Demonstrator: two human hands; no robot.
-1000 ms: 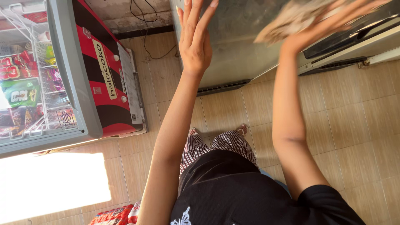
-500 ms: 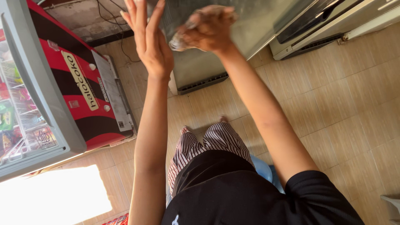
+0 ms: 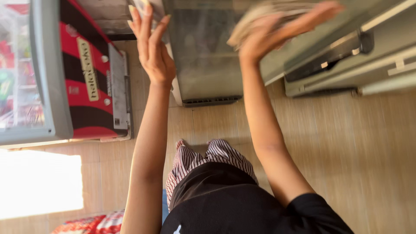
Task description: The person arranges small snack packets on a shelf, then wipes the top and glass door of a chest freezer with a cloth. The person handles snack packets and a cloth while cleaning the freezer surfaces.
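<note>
Head view: your right hand (image 3: 271,37) presses a blurred tan cloth (image 3: 260,17) flat against the grey cabinet front (image 3: 203,56), fingers extended; left hand (image 3: 151,47) beside it, fingers spread, empty.

Looks like a small shop, the corner-store kind. Left of the left hand (image 3: 152,52): a red and black display cooler (image 3: 89,82) with a glass door (image 3: 19,73), colourful packaged goods stacked behind it. Right in front of both hands: a big grey metal cabinet (image 3: 208,56), probably another fridge or freezer. Off past the right hand (image 3: 268,37): more grey appliance casing (image 3: 346,60). Tan tiled floor (image 3: 346,156) underneath, bright daylight spilling in low on the left.
</note>
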